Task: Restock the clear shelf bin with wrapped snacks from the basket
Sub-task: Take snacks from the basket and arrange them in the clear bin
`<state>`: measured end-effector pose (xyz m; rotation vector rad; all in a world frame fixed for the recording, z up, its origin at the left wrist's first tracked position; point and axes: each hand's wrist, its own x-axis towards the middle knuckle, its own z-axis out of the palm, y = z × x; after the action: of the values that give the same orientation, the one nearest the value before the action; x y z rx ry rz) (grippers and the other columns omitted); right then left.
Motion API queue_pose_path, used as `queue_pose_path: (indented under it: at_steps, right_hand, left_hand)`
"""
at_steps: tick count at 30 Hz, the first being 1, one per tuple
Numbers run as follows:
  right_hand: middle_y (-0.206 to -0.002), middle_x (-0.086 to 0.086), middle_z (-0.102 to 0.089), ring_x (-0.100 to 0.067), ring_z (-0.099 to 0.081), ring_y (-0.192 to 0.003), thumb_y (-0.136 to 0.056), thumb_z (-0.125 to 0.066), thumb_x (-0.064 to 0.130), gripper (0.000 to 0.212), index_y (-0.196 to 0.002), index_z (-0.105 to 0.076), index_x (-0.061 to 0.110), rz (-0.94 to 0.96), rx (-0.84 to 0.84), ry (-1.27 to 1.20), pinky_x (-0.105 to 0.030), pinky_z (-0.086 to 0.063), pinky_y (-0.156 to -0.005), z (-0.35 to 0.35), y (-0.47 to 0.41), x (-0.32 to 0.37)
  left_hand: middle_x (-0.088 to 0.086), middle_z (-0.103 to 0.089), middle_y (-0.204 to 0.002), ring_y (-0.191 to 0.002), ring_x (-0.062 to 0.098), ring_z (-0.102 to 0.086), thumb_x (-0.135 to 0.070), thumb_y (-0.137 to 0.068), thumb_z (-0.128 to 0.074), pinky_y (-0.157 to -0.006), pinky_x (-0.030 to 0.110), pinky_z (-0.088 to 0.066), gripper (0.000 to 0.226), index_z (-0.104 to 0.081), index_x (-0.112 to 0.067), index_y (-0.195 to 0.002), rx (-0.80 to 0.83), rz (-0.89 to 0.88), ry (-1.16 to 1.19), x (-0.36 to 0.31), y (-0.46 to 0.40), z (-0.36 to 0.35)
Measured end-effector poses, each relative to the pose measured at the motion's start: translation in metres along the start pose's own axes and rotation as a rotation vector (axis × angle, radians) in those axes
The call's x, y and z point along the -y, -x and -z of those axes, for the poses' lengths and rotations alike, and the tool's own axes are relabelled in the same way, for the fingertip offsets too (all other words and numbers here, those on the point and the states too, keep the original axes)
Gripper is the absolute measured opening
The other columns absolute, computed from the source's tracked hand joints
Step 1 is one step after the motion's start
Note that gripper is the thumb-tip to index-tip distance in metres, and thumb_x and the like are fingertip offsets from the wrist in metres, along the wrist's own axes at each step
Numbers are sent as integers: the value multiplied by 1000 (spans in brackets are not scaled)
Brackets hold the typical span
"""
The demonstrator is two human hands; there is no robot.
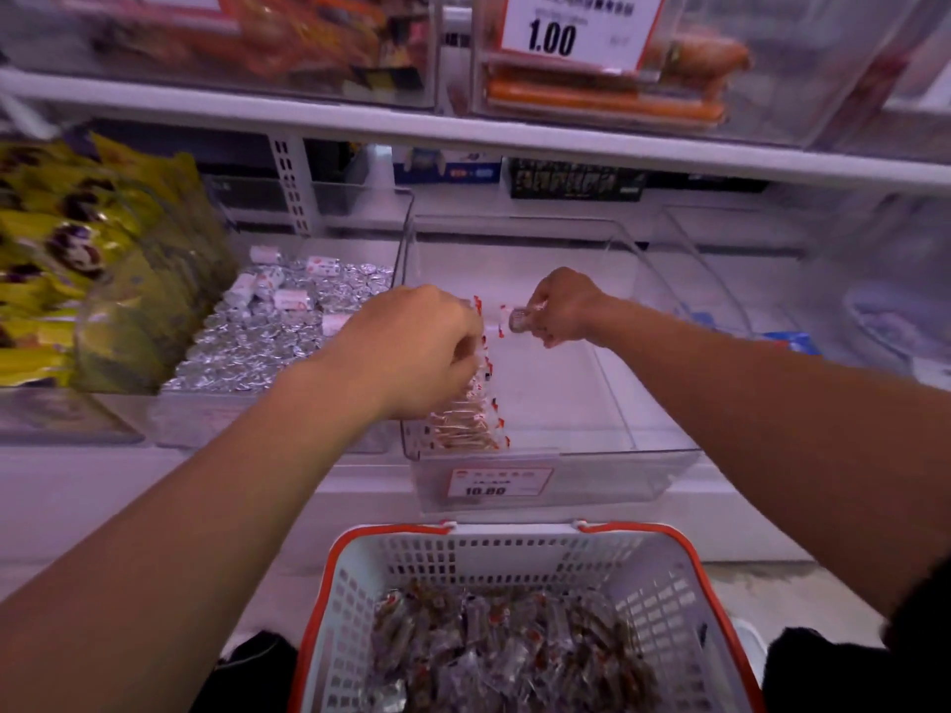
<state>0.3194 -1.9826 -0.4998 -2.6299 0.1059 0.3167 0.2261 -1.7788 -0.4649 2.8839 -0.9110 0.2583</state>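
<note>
A clear shelf bin (643,455) sits on the middle shelf with a 10.80 price tag (499,481) on its front. A row of clear-wrapped snacks with red ends (465,427) stands along its left wall. My left hand (417,347) reaches into the bin over that row, fingers curled down onto the wrapped snacks. My right hand (561,306) is further back in the bin and pinches one wrapped snack (516,319). Below, a white basket with an orange rim (360,584) holds several more wrapped snacks (514,645).
Left of the bin is a tray of silver foil-wrapped pieces (278,331), then yellow bags (77,259). An empty-looking clear bin (720,280) stands to the right. The upper shelf (463,131) carries bins with orange packs and a 1.00 price sign (576,28).
</note>
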Motion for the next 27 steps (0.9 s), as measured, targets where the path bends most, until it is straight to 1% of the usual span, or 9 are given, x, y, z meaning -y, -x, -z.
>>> queue_pose_path:
  at_steps: [3, 6, 9, 12, 17, 20, 23, 25, 27]
  right_hand:
    - [-110, -13, -72, -28, -68, -103, -85, -69, 7, 24, -109, -73, 8, 5, -138, -10, -35, -55, -93, -12, -24, 0]
    - [-104, -8, -73, -24, -67, -98, -82, -78, 17, 20, -102, -77, 15, -27, -278, 13, -27, -53, -86, -27, -35, -6]
    - [-100, -9, -69, -28, -65, -90, -79, -81, 21, 25, -99, -70, 12, -60, -450, 72, -29, -50, -75, -43, -37, -12]
    - [-100, -12, -63, -30, -62, -88, -78, -83, 21, 35, -103, -61, 9, -53, -550, 21, -34, -50, -74, -50, -37, -13]
    - [-94, -11, -74, -21, -65, -80, -80, -79, 10, 9, -89, -77, 9, -76, -472, -190, -29, -56, -78, -47, -39, -7]
    - [-105, -13, -72, -26, -67, -95, -87, -72, 16, 20, -104, -74, 5, -58, -381, -4, -33, -56, -86, -40, -32, -2]
    - [-118, -15, -66, -30, -63, -109, -88, -71, 22, 33, -115, -68, 4, -41, -285, 75, -37, -53, -94, -21, -13, 5]
    - [-122, -15, -64, -30, -60, -113, -92, -66, 21, 33, -119, -66, 3, -15, -228, 115, -36, -50, -97, -4, 10, 13]
    - [-120, -11, -66, -27, -61, -112, -94, -60, 17, 26, -116, -69, 6, 92, -279, 167, -31, -49, -96, 10, 39, 18]
  left_hand:
    - [-7, -59, -78, -76, 21, -56, -32, -89, -61, -69, 34, -48, 25, -48, -29, -67, 42, 19, 71, 7, 2, -1]
    - [-7, -65, -90, -86, 19, -59, -26, -87, -66, -78, 34, -50, 9, -64, -32, -82, 76, 27, 85, 9, 1, -3]
    - [-9, -66, -95, -91, 19, -59, -27, -86, -67, -81, 33, -49, 4, -67, -30, -88, 59, 15, 83, 12, 2, -6]
    - [-10, -66, -96, -94, 20, -58, -33, -86, -67, -85, 36, -49, 4, -68, -31, -90, 68, 6, 65, 11, 4, -8]
    - [-8, -66, -90, -89, 19, -59, -28, -87, -66, -81, 39, -53, 3, -67, -30, -87, 63, 23, 97, 14, 5, -6]
    - [-8, -65, -85, -83, 18, -59, -28, -88, -62, -74, 35, -52, 5, -66, -28, -84, 26, 4, 110, 16, 5, -7]
    - [-8, -63, -81, -78, 16, -58, -29, -89, -61, -67, 31, -48, 8, -65, -27, -83, -12, 4, 133, 14, 5, -6]
    - [-7, -63, -81, -77, 17, -59, -29, -90, -61, -67, 33, -50, 10, -65, -26, -82, -24, 8, 133, 11, 7, -3]
    - [-3, -64, -83, -78, 20, -59, -31, -91, -59, -69, 35, -51, 12, -66, -25, -82, -36, -10, 101, 5, 10, 3]
